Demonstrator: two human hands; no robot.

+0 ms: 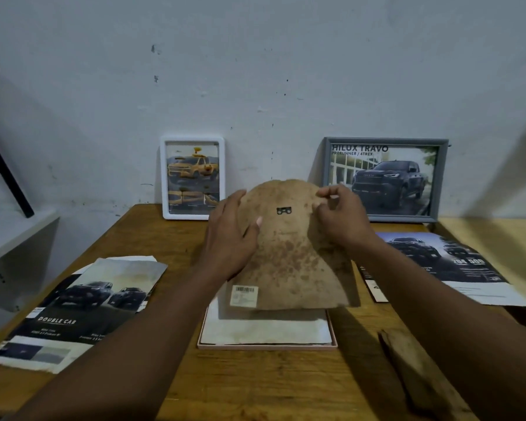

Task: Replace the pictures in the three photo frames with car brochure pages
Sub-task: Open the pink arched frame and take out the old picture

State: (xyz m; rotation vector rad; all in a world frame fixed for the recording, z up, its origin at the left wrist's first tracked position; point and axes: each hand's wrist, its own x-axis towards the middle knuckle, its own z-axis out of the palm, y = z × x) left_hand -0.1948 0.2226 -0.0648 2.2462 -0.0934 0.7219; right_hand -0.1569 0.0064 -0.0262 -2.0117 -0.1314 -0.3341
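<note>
Backing board (289, 253), gripped by the left hand (230, 235) and pinched by the right hand (340, 217), could crease if bent harder.

Bare tabletop (170, 235) shows left of centre and along the bottom edge, but the raised backing board (292, 256) fills the middle, seemingly hiding the far half of the pink frame (268, 347).

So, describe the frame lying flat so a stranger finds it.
On the wooden table against the wall, at its middle, below the brown backing board, lies a pale pink frame. The white frame and grey frame stand upright; only this one lies flat.
</note>
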